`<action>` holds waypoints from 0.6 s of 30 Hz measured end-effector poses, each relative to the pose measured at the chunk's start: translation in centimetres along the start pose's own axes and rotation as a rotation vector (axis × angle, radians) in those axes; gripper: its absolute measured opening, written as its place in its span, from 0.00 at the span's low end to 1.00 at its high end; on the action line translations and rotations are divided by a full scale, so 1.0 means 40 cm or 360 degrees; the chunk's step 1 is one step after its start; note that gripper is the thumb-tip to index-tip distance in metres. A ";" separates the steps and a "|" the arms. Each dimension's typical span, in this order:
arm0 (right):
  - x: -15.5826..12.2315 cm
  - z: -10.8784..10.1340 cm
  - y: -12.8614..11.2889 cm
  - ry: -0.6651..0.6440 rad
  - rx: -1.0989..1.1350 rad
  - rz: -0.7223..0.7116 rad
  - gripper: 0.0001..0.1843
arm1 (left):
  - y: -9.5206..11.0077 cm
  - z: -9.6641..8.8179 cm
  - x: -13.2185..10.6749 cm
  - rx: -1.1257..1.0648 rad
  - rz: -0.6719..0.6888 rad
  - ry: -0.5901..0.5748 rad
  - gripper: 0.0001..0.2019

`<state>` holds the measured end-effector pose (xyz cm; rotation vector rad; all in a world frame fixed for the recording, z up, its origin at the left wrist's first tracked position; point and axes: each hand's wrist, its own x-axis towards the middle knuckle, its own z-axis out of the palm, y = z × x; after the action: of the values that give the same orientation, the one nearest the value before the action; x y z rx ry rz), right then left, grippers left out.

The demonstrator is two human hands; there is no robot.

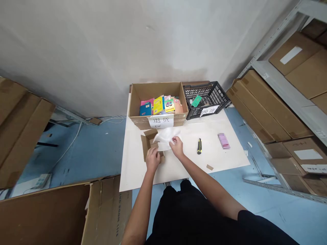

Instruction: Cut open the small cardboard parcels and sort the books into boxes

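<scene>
My right hand [177, 147] pinches a crumpled white sheet of soft packing material [166, 136], which hangs partly over a small open cardboard box [145, 147]. At that box's near side is my left hand [153, 158], its fingers bent over the edge; whether they grip the cardboard is hard to make out. The sheet and my hands hide most of the box's inside. To the right of my right hand, a black and yellow utility knife [199, 146] lies on the white tabletop [189, 166].
Behind stands a larger carton [158, 87] of colourful booklets [158, 104], beside a black plastic crate [219, 98] holding a green item [196, 101]. A blurred pink-purple item [223, 141] and a cardboard scrap [209, 167] lie rightward. Shelves of boxes [276, 105] flank the right; a big carton [107, 207] stands lower left.
</scene>
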<state>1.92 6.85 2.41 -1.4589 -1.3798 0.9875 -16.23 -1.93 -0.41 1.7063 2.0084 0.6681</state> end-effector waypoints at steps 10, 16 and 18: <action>-0.056 0.295 -0.001 -0.1106 -0.1529 -0.0115 0.12 | -0.118 -0.039 -0.063 0.0350 -0.0189 -0.0551 0.28; -0.060 0.250 0.028 -0.1495 -0.1601 0.0002 0.13 | -0.095 0.013 -0.064 0.0378 0.0016 -0.0616 0.15; -0.063 0.221 0.016 -0.1473 -0.1570 -0.0029 0.17 | -0.083 0.019 -0.065 0.0365 -0.0002 -0.0595 0.09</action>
<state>-6.47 4.98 -0.92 -1.6929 -2.8296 1.0668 -17.95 -4.87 -3.01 1.7983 1.8702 0.1040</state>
